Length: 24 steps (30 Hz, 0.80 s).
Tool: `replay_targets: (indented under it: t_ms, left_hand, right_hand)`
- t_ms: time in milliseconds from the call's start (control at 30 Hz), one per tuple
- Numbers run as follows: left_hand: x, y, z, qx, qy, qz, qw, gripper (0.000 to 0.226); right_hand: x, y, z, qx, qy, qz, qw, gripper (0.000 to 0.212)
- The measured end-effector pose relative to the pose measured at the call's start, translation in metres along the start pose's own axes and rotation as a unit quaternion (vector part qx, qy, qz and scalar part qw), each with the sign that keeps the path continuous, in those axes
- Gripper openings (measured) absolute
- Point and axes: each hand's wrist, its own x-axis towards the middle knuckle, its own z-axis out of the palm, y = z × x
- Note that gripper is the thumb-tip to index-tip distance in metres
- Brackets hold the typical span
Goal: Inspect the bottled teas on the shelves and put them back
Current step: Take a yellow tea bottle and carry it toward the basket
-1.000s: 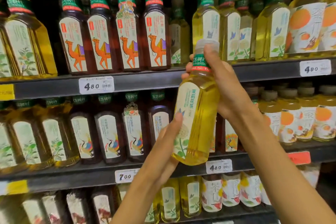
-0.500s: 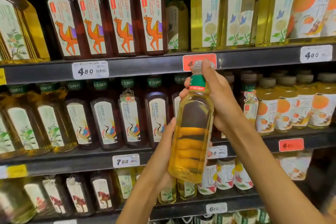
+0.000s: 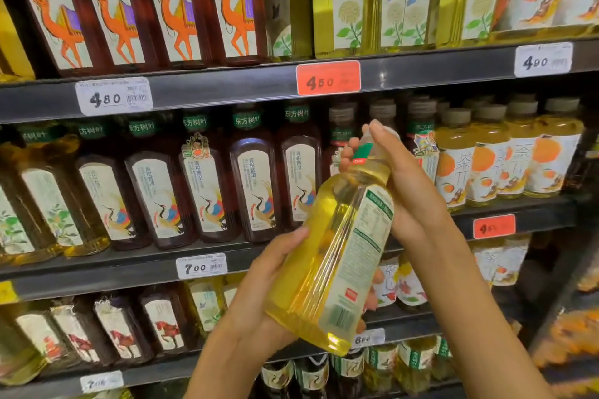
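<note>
Store shelves [image 3: 227, 87] packed with bottled teas fill the background behind my fingers, with a red price tag [image 3: 328, 78] on the shelf edge above them. My left hand [image 3: 259, 295] cups the base of a yellow tea bottle [image 3: 327, 256], fingers curled round its lower part, while my right hand [image 3: 411, 191] grips its neck and cap. Between my two hands the bottle tilts, cap up and to the right, its printed back label facing me, off the shelf.

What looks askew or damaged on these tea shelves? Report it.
Nothing looks damaged or spilled. Only the yellow plastic tea bottle is off the shelf, tilted, back label showing, held by the left hand and right hand.
</note>
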Motion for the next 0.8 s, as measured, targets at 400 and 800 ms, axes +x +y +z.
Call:
replay_targets:
  t_ms: [400,800]
  left_hand:
    - [0.025,-0.043,-0.045,0.061,-0.005,-0.117,0.991,0.061]
    - [0.052,-0.155,-0.059,0.246,-0.146,-0.363,0.887,0.032]
  right_hand:
    - [-0.061,0.012,-0.088,0.040,0.245,-0.107,0.963,0.015]
    - [-0.251,0.041,-0.094,0.016,0.533,-0.334,0.777,0.021]
